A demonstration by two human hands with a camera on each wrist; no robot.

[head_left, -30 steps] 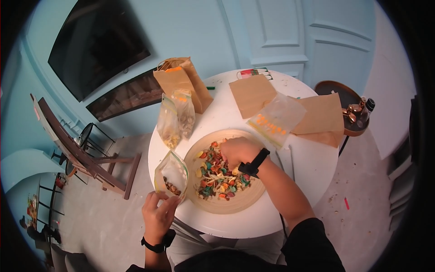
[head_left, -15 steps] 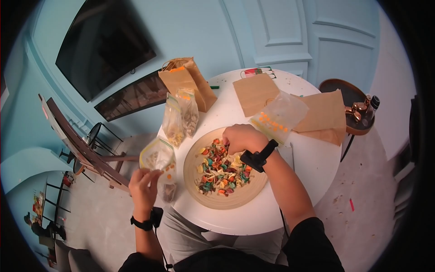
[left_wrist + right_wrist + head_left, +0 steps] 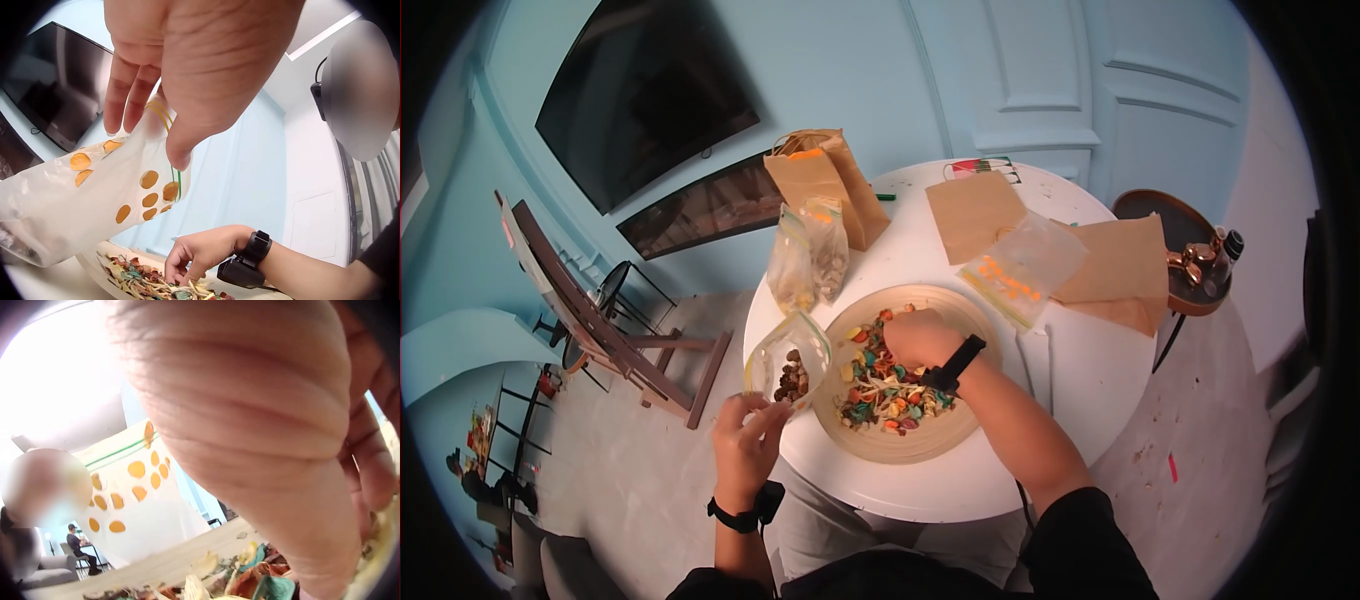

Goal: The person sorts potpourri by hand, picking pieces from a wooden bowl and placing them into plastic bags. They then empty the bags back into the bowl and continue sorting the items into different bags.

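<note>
My left hand (image 3: 745, 450) pinches the rim of a clear zip bag (image 3: 69, 200) with orange spots between thumb and fingers. The bag gapes at the table's left edge, beside the plate, with dark brown dried pieces (image 3: 792, 380) inside. Colourful potpourri (image 3: 890, 395) in red, orange, green and cream lies spread on a round pale wooden plate (image 3: 930, 447). Over the plate's far part, my right hand (image 3: 920, 340) reaches down with bent fingers into the potpourri. Its fingertips are hidden there, and I cannot tell whether they hold a piece.
Two filled zip bags (image 3: 792, 270) and an upright brown paper bag (image 3: 825, 190) stand at the back left of the white table (image 3: 880, 495). A flat zip bag (image 3: 1040, 255) lies across brown paper (image 3: 1120, 270) at the right. Beyond is a side table (image 3: 1145, 210); an easel (image 3: 590, 320) stands left.
My left hand first swung the zip bag left, then brought it back right, its mouth now facing up. The right hand went farther back, then returned toward the plate's middle.
</note>
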